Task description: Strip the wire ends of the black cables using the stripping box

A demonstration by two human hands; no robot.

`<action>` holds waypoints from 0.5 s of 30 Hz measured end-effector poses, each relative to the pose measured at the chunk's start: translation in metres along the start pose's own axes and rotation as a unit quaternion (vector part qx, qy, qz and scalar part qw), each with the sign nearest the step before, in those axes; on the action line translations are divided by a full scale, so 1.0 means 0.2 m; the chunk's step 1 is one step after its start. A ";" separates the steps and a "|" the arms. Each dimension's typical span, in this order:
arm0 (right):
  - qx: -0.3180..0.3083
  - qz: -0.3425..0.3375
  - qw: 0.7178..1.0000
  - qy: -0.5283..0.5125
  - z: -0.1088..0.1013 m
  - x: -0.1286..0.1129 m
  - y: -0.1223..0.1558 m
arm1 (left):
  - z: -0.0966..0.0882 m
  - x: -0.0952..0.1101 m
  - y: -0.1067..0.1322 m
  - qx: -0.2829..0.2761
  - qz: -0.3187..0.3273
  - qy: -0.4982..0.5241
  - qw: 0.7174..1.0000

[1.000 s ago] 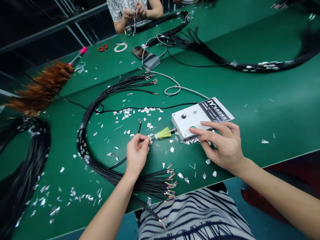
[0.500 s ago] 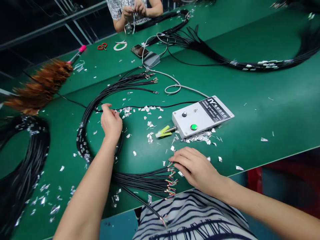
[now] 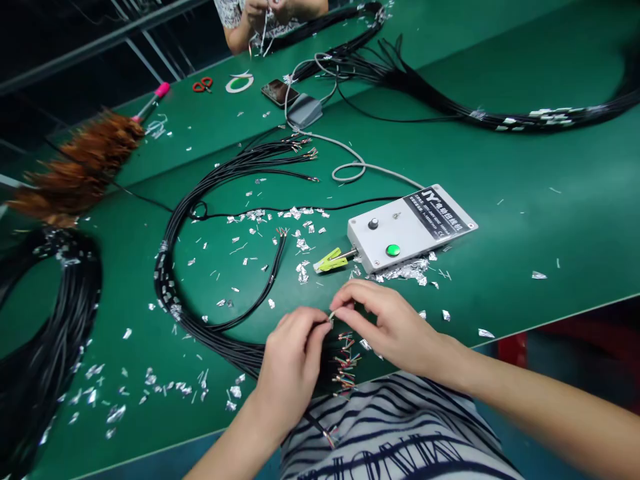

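Note:
My left hand [image 3: 294, 353] pinches the end of one black cable just above the front bundle. Meeting it, my right hand [image 3: 387, 323] grips the tip of that cable's thin wires [image 3: 333, 315] between thumb and forefinger. Under and beside my hands lies a bundle of black cables [image 3: 235, 348], bent in an arc on the green table. Its near ends show stripped, coloured inner wires [image 3: 346, 363]. Beyond my right hand sits a grey control box [image 3: 385, 230] with a green button. A yellow-green clip [image 3: 332, 261] is mounted on its shaft.
Foil scraps [image 3: 407, 270] litter the green table [image 3: 500, 220]. At left are a brown brush [image 3: 85, 167] and a thick cable coil [image 3: 75, 300]. Farther back lie red-handled scissors [image 3: 203, 85], a tape roll [image 3: 239, 83], a phone [image 3: 278, 92] and another person's hands [image 3: 270, 8].
My left hand has come from the far side of the cable arc to meet my right hand. A short cable end now lies inside the arc, pointing away from me.

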State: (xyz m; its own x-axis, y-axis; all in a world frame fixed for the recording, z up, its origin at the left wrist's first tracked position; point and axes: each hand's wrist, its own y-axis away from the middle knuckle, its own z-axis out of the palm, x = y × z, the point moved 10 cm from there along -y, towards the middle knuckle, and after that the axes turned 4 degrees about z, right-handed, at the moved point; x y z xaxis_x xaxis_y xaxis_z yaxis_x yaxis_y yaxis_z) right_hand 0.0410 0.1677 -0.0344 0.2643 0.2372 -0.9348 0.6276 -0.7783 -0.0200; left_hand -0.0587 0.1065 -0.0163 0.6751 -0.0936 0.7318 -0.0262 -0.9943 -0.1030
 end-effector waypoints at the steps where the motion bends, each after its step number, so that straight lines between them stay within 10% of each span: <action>1: -0.002 0.031 0.998 -0.053 0.00 0.03 -0.01 | -0.01 -0.05 0.00 0.018 -0.041 0.057 0.997; 6: -0.005 0.119 0.977 -0.179 0.05 0.12 -0.03 | -0.02 -0.19 0.00 0.051 -0.178 0.253 0.950; 15: 0.022 0.150 0.951 -0.270 0.11 0.11 -0.07 | -0.02 -0.20 0.03 0.068 -0.180 0.244 0.951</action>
State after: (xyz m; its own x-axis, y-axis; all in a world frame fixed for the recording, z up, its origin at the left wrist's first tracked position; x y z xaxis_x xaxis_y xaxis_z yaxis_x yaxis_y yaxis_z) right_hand 0.0212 0.1709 -0.0631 0.0051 -0.3227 -0.9465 0.5481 -0.7907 0.2726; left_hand -0.0885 0.1042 -0.0435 0.1994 0.2061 0.9580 0.2588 -0.9540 0.1514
